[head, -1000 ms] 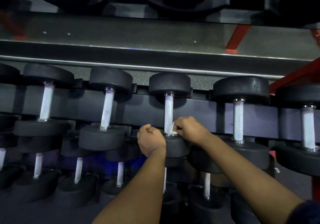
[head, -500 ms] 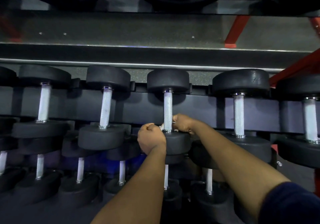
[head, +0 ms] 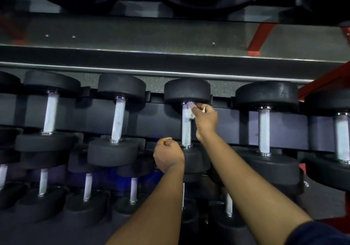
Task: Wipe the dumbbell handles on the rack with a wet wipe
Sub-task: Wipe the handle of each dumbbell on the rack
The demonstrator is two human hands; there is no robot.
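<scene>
Both bare forearms stretch forward. The right hand [head: 206,120] is the higher one, fingers curled round a wipe [head: 189,112]. The left hand [head: 168,157] sits lower, balled into a fist.

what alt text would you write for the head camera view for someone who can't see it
A person's right hand holds a white wet wipe against the top of a dumbbell handle on a rack, just under its upper head. The left hand is a fist beside the lower head; more dumbbells sit alongside.

a gym: tiered rack [head: 170,68] of black dumbbells [head: 121,119].
</scene>
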